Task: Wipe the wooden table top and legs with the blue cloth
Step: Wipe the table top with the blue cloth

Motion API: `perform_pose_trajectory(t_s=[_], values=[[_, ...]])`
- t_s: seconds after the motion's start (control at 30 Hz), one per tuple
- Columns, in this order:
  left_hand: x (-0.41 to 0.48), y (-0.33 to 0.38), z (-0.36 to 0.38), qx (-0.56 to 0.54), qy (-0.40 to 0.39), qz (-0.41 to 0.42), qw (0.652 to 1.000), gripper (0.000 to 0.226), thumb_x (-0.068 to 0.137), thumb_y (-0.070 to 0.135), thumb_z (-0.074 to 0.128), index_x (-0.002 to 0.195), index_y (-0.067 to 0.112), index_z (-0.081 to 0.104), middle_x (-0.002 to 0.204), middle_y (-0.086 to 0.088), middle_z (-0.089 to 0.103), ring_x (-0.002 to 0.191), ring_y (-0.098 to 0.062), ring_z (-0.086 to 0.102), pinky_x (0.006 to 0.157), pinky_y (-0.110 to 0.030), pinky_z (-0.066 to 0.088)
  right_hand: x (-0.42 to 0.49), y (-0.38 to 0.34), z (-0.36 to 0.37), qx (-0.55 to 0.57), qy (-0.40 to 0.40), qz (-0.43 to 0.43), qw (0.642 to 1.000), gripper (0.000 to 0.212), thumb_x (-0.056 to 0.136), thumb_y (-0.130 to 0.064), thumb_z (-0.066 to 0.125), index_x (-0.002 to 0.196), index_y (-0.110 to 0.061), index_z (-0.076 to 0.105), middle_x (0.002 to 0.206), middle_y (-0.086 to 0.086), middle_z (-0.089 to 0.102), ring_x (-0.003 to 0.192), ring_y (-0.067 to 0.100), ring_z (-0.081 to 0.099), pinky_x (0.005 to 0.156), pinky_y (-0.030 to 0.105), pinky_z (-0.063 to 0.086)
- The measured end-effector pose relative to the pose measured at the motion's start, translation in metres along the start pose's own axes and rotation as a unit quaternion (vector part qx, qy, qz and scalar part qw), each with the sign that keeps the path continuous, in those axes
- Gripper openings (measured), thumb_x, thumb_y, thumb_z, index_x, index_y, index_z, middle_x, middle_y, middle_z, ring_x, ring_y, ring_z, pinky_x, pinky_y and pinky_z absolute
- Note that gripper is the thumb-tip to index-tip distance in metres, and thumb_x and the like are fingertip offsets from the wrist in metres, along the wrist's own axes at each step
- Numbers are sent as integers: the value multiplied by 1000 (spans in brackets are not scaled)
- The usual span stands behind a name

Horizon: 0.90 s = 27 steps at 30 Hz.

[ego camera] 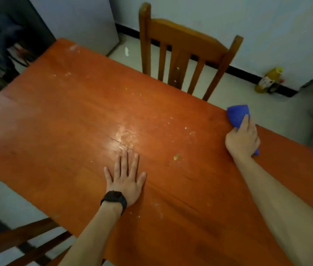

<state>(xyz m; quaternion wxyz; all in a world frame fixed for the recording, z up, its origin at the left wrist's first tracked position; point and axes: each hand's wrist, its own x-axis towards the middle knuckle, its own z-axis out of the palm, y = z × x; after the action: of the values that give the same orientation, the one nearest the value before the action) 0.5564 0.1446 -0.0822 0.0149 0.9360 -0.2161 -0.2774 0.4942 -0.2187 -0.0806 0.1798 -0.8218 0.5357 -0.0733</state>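
- Head view only; looking down on wooden table top (86, 116), orange-brown, glossy, glare patch near centre.
- Blue cloth (238, 114) bunched, at far right edge of table top, near the corner beside the wooden chair (182, 54); front of cloth lying on the wood at the edge, a small tail showing below the palm.
- Right hand (243, 140) clamped on blue cloth, fingers curled round the wad, thumb pressed on top; knuckles toward camera.
- Left hand (126, 176) flat on table top, fingers spread apart, holding nothing; near the near-centre of the surface, black wristband (114, 199) at wrist. Judged a bracing hand.
- Pale crumbs and specks scattered across middle and far part of table top; one larger yellowish crumb (176, 156) between the two hands. Whitish smears toward far left corner.
- Table legs not visible from here.
- Second chair (17, 240) partly in view off near left corner; yellow bottle (268, 80) on floor by the wall, well apart from table.
- Handling judgement: cloth soft, light, limp; likely to fold under itself if pushed by one end. Best held as now, wadded under palm with flat pressure.
- Judged stage: top mostly unwiped, legs not yet done.
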Motion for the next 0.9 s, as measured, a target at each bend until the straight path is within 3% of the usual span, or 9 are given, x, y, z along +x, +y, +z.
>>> perform_pose_trajectory(t_s=[0.07, 0.13, 0.27, 0.4, 0.5, 0.6, 0.67, 0.77, 0.9], values=[[12, -5, 0, -5, -1, 5, 1000, 65, 94, 66, 0, 136, 42, -43, 143, 8, -53, 136, -20, -44, 113, -60, -18, 14, -52, 23, 5, -20, -59, 998, 59, 94, -24, 37, 152, -27, 24, 158, 0, 27, 145, 23, 25, 117, 48, 18], [18, -7, 1, -7, -6, 3, 1000, 65, 94, 65, -1, 136, 41, -43, 142, 6, -54, 135, -21, -45, 112, -61, -19, -13, -85, 46, -6, -38, -186, 982, 60, 88, -18, 40, 148, -28, 36, 154, -2, 37, 141, 19, 33, 114, 45, 23], [16, -15, -1, -26, -41, 5, 999, 63, 95, 62, 0, 138, 39, -40, 143, 4, -53, 135, -23, -45, 112, -63, -17, -153, -58, 51, 54, -145, -375, 914, 57, 73, -17, 43, 125, -28, 63, 132, -8, 61, 124, 18, 53, 102, 37, 35], [12, -12, -5, -44, -58, 7, 997, 62, 96, 59, -1, 142, 38, -37, 144, 3, -52, 135, -24, -45, 112, -64, -14, -171, -50, 25, 189, -230, -306, 904, 60, 66, -7, 43, 115, -30, 68, 118, -15, 64, 112, 15, 56, 102, 47, 41], [18, -7, -9, -46, -52, 6, 998, 61, 96, 60, -3, 140, 38, -39, 143, 3, -53, 134, -24, -46, 112, -64, -16, -76, -87, 22, 155, -142, -172, 962, 63, 82, -1, 45, 138, -28, 50, 136, -8, 54, 130, 13, 45, 114, 46, 32], [21, -4, -7, -41, -43, 5, 998, 61, 96, 60, -2, 139, 39, -40, 144, 3, -53, 134, -23, -46, 111, -62, -19, -5, -107, 32, 63, -76, -67, 993, 75, 79, -7, 43, 150, -29, 30, 149, 0, 43, 140, 23, 34, 116, 48, 25], [22, -4, -5, -41, -30, 9, 999, 61, 97, 60, -1, 140, 39, -39, 145, 3, -52, 134, -22, -46, 111, -62, -21, -21, -116, 49, 38, -67, -110, 991, 76, 79, -5, 43, 150, -30, 30, 153, -4, 37, 144, 20, 28, 117, 46, 21], [21, -7, -6, -48, -41, 5, 998, 61, 98, 58, 1, 142, 39, -35, 146, 4, -51, 135, -22, -46, 110, -62, -21, -116, -95, 57, 31, -108, -287, 951, 70, 72, -7, 45, 138, -32, 51, 142, -12, 51, 132, 19, 42, 107, 41, 31], [17, -7, -9, -66, -46, 6, 997, 61, 99, 53, 6, 145, 39, -32, 147, 4, -49, 136, -21, -45, 110, -61, -22, -229, -22, 29, 108, -211, -306, 922, 59, 64, -17, 39, 112, -30, 71, 117, -20, 65, 113, 13, 51, 97, 44, 40]])
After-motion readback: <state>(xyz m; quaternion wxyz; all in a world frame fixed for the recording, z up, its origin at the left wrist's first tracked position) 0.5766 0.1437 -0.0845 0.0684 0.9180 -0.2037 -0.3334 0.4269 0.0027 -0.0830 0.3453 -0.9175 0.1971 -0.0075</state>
